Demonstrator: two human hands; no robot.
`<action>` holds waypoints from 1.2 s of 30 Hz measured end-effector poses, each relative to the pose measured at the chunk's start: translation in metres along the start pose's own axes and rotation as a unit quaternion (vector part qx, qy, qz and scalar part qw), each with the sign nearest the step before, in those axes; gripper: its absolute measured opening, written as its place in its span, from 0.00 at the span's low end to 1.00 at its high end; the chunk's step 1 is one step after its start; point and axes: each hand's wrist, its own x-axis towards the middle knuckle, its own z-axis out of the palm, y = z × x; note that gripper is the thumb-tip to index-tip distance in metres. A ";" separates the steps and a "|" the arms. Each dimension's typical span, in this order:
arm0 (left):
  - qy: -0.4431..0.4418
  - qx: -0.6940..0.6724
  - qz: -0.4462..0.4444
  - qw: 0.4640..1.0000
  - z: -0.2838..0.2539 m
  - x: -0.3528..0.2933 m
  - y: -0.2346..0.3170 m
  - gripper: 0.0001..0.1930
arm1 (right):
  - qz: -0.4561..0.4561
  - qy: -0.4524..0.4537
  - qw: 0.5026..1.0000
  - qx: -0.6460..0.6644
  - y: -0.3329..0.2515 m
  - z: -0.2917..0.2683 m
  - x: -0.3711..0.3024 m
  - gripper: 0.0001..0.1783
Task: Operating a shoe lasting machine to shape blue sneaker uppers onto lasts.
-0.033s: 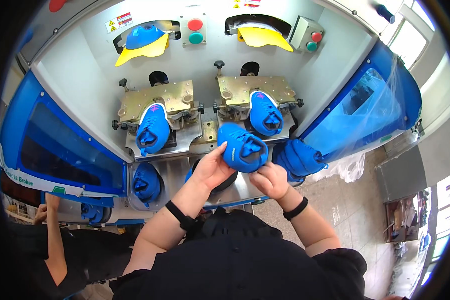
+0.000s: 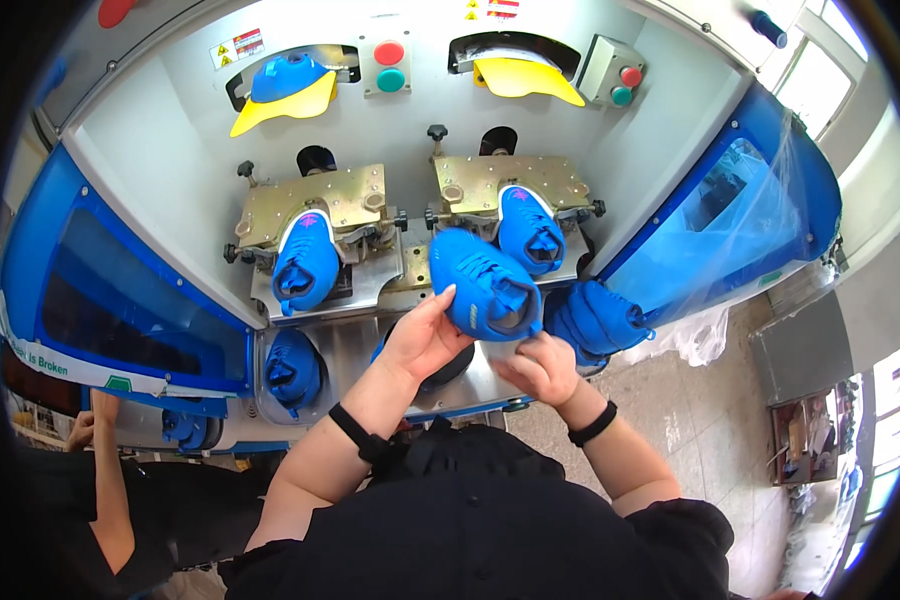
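A blue lace-up sneaker (image 2: pixel 482 288) is held up in front of me, toe pointing away and its opening toward me. My left hand (image 2: pixel 428 340) is closed on the shoe's left side. My right hand (image 2: pixel 540 368) is just below the heel, its fingers curled together; what they hold, if anything, is hidden. Beyond the held shoe, a left sneaker (image 2: pixel 307 262) and a right sneaker (image 2: pixel 532 232), both blue, sit in brass-coloured clamping fixtures on the machine.
On the metal ledge lie a blue shoe (image 2: pixel 293 370) at left and more stacked blue shoes (image 2: pixel 600 318) at right. Two yellow-edged openings (image 2: pixel 285 105) and push buttons (image 2: pixel 390 65) are on the back wall. Another person's arm (image 2: pixel 112 480) reaches in at left.
The held sneaker has shifted slightly up, its toe nearer the right-hand fixture's shoe. My right hand has moved a little down from the heel.
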 end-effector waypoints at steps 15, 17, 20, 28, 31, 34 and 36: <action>-0.075 0.110 -0.090 0.987 0.044 0.033 -0.034 0.22 | 0.245 -0.002 0.970 0.004 -0.017 -0.073 -0.030 0.22; -0.072 0.126 -0.100 0.984 0.045 0.041 -0.042 0.23 | 0.248 -0.006 0.969 0.011 -0.020 -0.081 -0.034 0.23; -0.071 0.142 -0.106 0.982 0.048 0.043 -0.049 0.23 | 0.218 -0.010 0.976 0.012 -0.024 -0.086 -0.044 0.23; 0.017 0.434 0.187 0.881 0.046 -0.032 -0.039 0.45 | 0.022 -0.004 1.000 0.017 -0.024 -0.039 -0.001 0.18; 0.115 0.379 0.232 0.888 0.029 -0.067 -0.024 0.42 | -0.026 -0.013 0.996 0.083 -0.038 -0.016 0.025 0.17; 0.132 0.393 0.298 0.860 0.000 -0.112 0.003 0.37 | -0.116 0.067 0.990 0.037 -0.050 -0.032 0.054 0.13; 0.219 0.441 0.303 0.816 -0.003 -0.142 0.019 0.36 | -0.109 0.135 0.984 -0.037 -0.050 -0.062 0.066 0.12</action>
